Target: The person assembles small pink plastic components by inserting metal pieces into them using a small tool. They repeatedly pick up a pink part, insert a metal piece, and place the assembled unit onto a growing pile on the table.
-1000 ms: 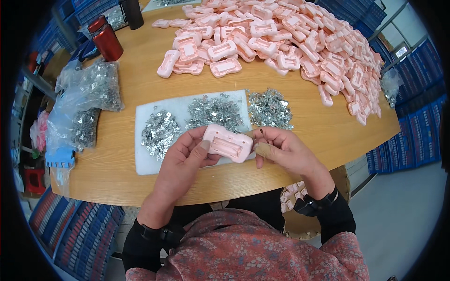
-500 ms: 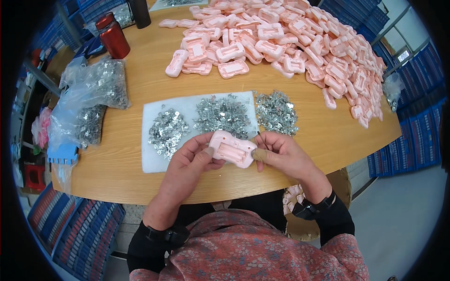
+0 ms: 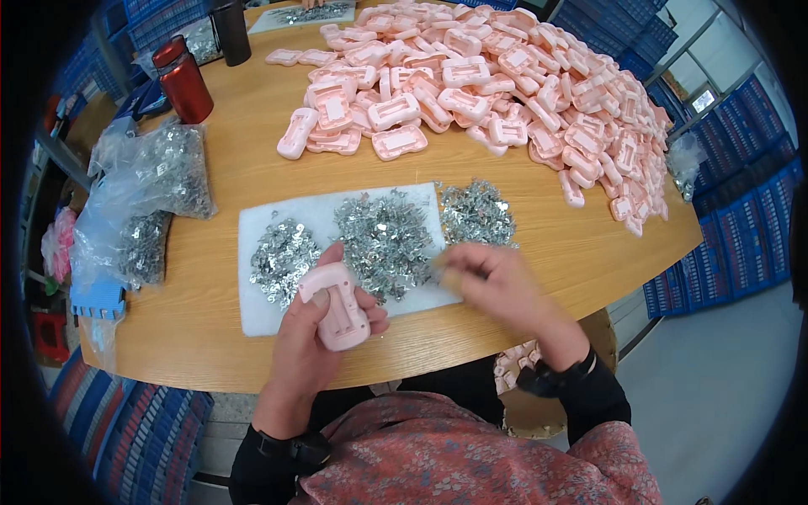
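My left hand point(image 3: 295, 341) is closed round a pink plastic housing point(image 3: 347, 326), tilted upright with its open battery compartment facing up and my thumb over its inner side. My right hand point(image 3: 501, 286) is apart from the housing, at the right edge of a white foam sheet point(image 3: 254, 313). Its fingertips are smeared by motion beside the metal pieces, so whether they pinch anything cannot be made out. Small silvery metal pieces lie on the sheet in a left pile point(image 3: 284, 257) and a larger middle pile point(image 3: 383, 236). A third pile point(image 3: 478, 215) rests on the wood to the right.
A large heap of pink housings point(image 3: 505, 76) covers the far right of the wooden table point(image 3: 227, 362). At left are plastic bags of metal pieces point(image 3: 172, 172), a red flask point(image 3: 183, 84) and a dark bottle point(image 3: 230, 34). Another person's hand point(image 3: 311, 3) shows at the far edge.
The right hand has let go of the housing and moved right, toward the metal pieces. My left hand has drawn the housing left and lower and turned it upright. The view has shifted slightly.
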The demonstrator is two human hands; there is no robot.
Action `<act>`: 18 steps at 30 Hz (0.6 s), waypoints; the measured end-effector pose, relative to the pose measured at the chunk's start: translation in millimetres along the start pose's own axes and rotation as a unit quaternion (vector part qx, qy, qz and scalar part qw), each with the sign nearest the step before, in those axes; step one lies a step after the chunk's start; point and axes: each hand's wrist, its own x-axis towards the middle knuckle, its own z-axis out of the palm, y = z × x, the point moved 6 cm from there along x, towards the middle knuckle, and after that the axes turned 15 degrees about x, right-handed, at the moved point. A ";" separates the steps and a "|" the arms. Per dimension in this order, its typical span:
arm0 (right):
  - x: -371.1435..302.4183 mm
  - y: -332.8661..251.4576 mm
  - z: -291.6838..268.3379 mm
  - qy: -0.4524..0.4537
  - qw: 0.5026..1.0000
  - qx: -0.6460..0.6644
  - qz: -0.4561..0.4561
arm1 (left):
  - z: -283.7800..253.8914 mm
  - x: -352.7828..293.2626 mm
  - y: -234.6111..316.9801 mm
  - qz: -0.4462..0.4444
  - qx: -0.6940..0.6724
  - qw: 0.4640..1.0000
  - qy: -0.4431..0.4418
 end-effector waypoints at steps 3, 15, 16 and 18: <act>24.5 8.5 -45.2 0.090 0.992 -0.084 -0.038 | 2.4 0.5 -13.2 -0.050 -0.038 0.998 0.010; 100.4 -3.6 -45.4 0.025 0.929 -0.334 -0.155 | -7.8 -2.9 -37.9 -0.054 -0.057 0.997 -0.026; 102.5 -2.4 -42.1 0.016 0.921 -0.348 -0.173 | -7.5 -2.3 -36.8 -0.055 -0.058 0.996 -0.027; 107.4 2.5 -37.5 -0.003 0.908 -0.377 -0.183 | -6.3 -2.1 -35.7 -0.067 -0.063 0.996 -0.021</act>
